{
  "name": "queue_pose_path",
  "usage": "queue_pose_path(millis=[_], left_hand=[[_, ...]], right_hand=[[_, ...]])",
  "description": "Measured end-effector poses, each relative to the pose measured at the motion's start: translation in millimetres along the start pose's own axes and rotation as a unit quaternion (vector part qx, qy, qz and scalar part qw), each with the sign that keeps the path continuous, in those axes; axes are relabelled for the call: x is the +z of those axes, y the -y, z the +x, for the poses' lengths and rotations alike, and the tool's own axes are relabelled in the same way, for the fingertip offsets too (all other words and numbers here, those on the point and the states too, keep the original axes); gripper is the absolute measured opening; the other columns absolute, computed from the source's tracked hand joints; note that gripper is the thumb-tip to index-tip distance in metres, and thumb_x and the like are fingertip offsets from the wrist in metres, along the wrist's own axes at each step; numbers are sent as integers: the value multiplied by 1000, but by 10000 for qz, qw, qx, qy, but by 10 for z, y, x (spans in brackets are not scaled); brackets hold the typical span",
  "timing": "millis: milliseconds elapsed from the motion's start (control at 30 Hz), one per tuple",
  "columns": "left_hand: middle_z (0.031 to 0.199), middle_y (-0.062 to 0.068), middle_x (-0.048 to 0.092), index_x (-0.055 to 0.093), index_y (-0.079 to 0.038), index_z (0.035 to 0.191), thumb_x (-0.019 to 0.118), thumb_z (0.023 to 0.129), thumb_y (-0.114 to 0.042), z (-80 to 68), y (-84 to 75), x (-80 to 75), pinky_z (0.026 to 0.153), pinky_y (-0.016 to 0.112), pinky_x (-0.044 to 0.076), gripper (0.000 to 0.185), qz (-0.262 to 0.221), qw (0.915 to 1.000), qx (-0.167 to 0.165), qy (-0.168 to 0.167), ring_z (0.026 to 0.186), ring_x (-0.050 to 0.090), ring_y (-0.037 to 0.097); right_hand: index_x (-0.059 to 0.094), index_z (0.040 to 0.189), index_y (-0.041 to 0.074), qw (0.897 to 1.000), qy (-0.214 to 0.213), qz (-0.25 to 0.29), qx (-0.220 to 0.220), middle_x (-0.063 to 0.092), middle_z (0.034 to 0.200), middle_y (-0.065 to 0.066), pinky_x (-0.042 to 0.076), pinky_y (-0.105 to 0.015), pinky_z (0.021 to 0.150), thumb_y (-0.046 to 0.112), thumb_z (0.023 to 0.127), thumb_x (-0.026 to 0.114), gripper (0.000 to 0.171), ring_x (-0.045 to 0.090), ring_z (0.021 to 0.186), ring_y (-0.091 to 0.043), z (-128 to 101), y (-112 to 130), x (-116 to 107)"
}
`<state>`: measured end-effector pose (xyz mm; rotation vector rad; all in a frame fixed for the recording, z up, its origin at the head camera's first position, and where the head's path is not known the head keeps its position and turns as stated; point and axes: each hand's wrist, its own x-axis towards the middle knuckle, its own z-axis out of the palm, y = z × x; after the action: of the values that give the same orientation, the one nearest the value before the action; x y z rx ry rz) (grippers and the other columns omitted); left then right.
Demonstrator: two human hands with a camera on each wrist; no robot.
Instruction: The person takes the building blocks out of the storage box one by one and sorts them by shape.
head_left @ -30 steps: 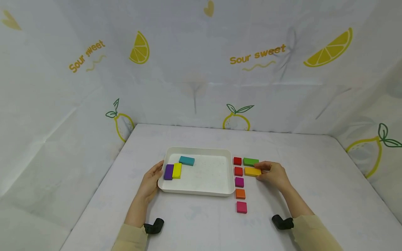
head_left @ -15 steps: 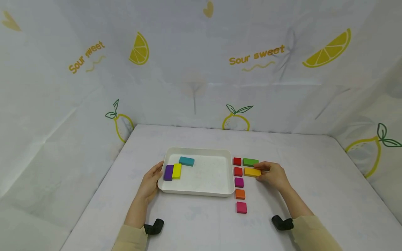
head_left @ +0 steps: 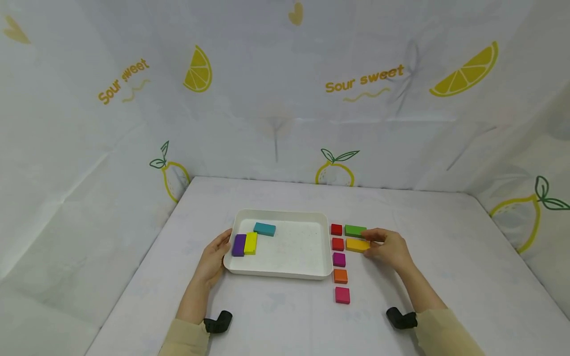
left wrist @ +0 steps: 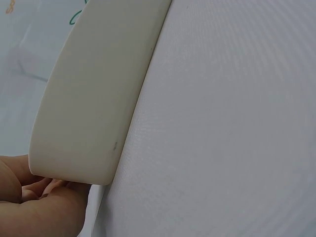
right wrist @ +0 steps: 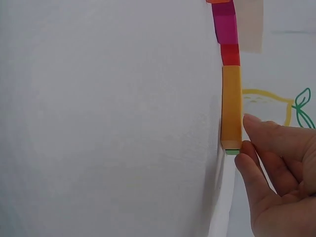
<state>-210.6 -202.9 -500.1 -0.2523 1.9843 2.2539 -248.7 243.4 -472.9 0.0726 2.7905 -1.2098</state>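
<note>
A white tray lies on the table with a purple block, a yellow block and a teal block inside. My left hand holds the tray's left end, fingers along its wall; its fingertips curl at the tray's end in the left wrist view. At the tray's right, my right hand is at the right end of an orange-yellow block. In the right wrist view, its finger and thumb tips sit just off this block. A green block lies directly behind it.
Beside the tray's right wall runs a column of small square blocks: two red ones, a magenta one, an orange one and a pink one. A lemon-print sheet rises behind the table's back edge.
The tray, the blocks and my left hand stay put. My right hand remains by the orange-yellow block's right end, with its fingertips shifting very slightly.
</note>
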Motion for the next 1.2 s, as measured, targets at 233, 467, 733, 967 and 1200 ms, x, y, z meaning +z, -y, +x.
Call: queue_pose_path(millis=[233, 467, 733, 967, 1200], left_hand=[[165, 18, 19, 25, -3, 155, 34, 106, -5, -1, -8, -35, 127, 43, 19, 50, -22, 10000, 0, -54, 155, 16, 29], [165, 17, 19, 26, -4, 155, 34, 106, -5, -7, -17, -45, 127, 43, 19, 50, -8, 10000, -1, -89, 156, 15, 29], [166, 17, 18, 25, -3, 156, 34, 106, -5, -2, -33, -34, 128, 43, 18, 50, -62, 10000, -9, -58, 156, 15, 29], [165, 20, 19, 25, -2, 155, 34, 106, -6, -15, -14, -28, 127, 44, 20, 50, 19, 10000, 6, -41, 155, 17, 31], [164, 21, 21, 25, -1, 155, 33, 106, -5, 5, 21, 10, 127, 45, 21, 49, -12, 10000, 63, 37, 154, 19, 33]], right_hand=[[66, 126, 5, 9996, -95, 123, -222, 64, 131, -21, 55, -46, 101, 2, 82, 74, 45, 58, 123, -38, 27, 82, -94], [63, 130, 5, 9975, 35, 528, -479, 63, 134, -19, 52, -43, 102, 5, 88, 71, 43, 58, 126, -37, 45, 322, -50], [67, 125, 9, 9919, 221, 1038, -692, 67, 130, -15, 58, -37, 97, 8, 86, 73, 39, 60, 123, -34, 49, 727, 237], [69, 121, 5, 9816, 489, 1542, -1012, 69, 125, -17, 55, -38, 101, 4, 82, 77, 39, 63, 120, -35, 109, 1055, 606], [71, 118, 5, 9801, 631, 1583, -1020, 72, 121, -14, 55, -38, 101, 1, 81, 78, 38, 65, 117, -32, 161, 1253, 979]])
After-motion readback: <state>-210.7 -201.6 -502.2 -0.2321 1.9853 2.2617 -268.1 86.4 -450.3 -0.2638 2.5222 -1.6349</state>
